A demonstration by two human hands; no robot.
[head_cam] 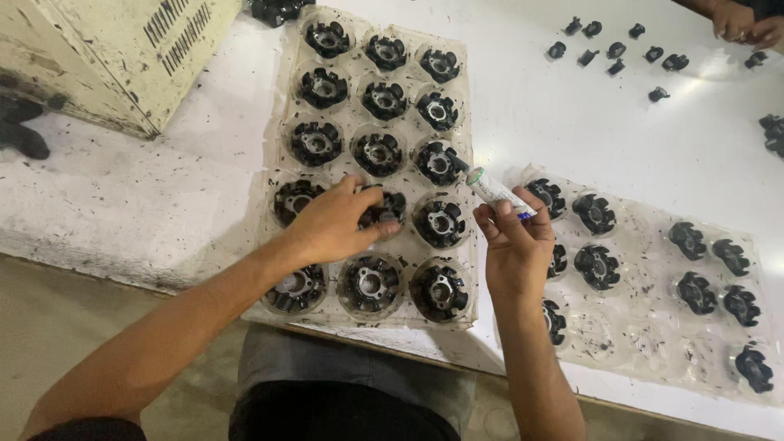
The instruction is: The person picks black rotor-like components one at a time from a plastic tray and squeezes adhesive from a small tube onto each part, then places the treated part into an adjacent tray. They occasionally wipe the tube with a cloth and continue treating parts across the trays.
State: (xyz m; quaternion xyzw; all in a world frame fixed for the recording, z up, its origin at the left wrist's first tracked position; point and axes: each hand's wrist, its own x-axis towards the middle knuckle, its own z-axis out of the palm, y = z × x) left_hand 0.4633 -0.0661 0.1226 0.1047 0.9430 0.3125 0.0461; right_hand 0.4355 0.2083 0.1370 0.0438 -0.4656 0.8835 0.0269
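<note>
Over the tray (282, 175), left hand (331, 224) lies palm-down.

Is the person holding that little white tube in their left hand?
No, the small white tube is pinched in the right hand, while the left hand rests on a black part in the tray.

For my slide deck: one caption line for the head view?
Left hand grips a black round part in a clear tray; right hand holds a small tube.

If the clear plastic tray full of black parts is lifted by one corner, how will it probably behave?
The clear tray looks thin, so it would probably bend. Its black parts sit loose in cups and might spill. It already overhangs the table edge, so pushing could tip it.
</note>
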